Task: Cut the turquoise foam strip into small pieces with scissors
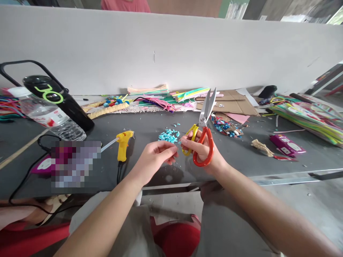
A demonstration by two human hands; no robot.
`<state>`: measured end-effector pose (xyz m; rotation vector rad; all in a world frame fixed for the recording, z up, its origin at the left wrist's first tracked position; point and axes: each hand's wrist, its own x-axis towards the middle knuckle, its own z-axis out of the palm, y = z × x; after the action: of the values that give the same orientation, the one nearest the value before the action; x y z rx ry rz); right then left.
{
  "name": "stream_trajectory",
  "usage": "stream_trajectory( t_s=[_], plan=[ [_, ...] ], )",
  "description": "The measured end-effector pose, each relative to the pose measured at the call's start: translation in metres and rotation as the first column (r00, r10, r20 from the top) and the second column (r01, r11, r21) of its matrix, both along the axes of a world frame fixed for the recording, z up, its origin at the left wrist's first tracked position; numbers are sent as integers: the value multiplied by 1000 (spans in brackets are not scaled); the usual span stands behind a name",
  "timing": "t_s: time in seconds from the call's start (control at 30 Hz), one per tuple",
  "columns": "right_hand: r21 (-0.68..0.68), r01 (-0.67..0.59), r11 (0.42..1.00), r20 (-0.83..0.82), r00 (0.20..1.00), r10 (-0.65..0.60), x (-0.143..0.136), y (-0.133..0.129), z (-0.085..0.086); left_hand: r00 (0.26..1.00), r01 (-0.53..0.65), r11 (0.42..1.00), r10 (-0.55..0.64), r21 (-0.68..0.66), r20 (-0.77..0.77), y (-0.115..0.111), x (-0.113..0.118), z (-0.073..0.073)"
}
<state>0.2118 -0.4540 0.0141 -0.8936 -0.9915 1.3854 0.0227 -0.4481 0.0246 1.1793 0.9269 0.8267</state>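
My right hand (199, 144) is wrapped round a pair of scissors (205, 116) with one red and one yellow handle. Their blades point up and away, slightly parted. At the tip of my right thumb there seems to be a tiny blue bit. My left hand (158, 155) is closed in a pinch just to the left; whatever is between its fingertips is too small to make out. Behind the left hand lies a small pile of short light-blue pieces (168, 135) on the dark grey table (150, 123).
A yellow glue gun (122, 144) with a cord lies left. Beyond it are a clear water bottle (53, 117) and a black flask (66, 103). Right are mixed coloured scraps (226, 125), a purple packet (287, 144) and pipe cleaners (311, 117). A white partition (171, 50) stands behind.
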Motion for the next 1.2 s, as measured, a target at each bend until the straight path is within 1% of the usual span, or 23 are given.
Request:
stream_trajectory(
  t_s=[0.07, 0.1, 0.13, 0.17, 0.23, 0.3, 0.33, 0.4, 0.67, 0.83, 1.0, 1.1, 1.2],
  plan=[
    [-2, 1, 1000, 8, 1000, -1, 0, 0, 1, 990, -44, 986, 65, 163, -129, -1, 0, -3],
    [-3, 2, 1000, 15, 1000, -2, -1, -1, 1, 977, -62, 963, 113, 264, -183, -2, 0, -5],
    [-4, 1, 1000, 23, 1000, -1, -1, -1, 2, 961, -71, 925, 164, 373, -224, -2, 0, -7],
    [-3, 1, 1000, 28, 1000, -1, -2, -2, 3, 943, -70, 875, 216, 479, -255, -3, 1, -9],
    [5, 4, 1000, 44, 999, -4, -4, -3, 4, 915, -46, 759, 293, 649, -279, -4, 1, -13],
    [19, 8, 1000, 72, 997, -9, -5, -3, 5, 902, -14, 669, 330, 743, -280, -5, 1, -16],
    [27, 12, 1000, 88, 996, -15, -5, -4, 4, 899, -6, 641, 340, 768, -276, -4, 1, -17],
    [38, 17, 999, 112, 993, -21, -6, -4, 4, 894, -3, 609, 356, 793, -270, -4, 1, -17],
    [70, 19, 997, 123, 992, -28, -9, -6, 4, 893, 20, 599, 350, 801, -283, -4, 0, -18],
    [86, -25, 996, 192, 981, 8, -7, -8, 7, 892, 32, 606, 341, 795, -296, -4, -4, -14],
    [57, 4, 998, 345, 938, -24, 5, -9, 9, 871, -3, 599, 395, 801, -292, -2, -13, -6],
    [47, -33, 998, 454, 891, 8, 19, -9, 8, 856, -79, 627, 441, 775, -269, 0, -18, -2],
    [64, -70, 995, 606, 795, 17, 32, -10, 6, 871, -213, 706, 451, 675, -196, 2, -21, 2]
  ],
)
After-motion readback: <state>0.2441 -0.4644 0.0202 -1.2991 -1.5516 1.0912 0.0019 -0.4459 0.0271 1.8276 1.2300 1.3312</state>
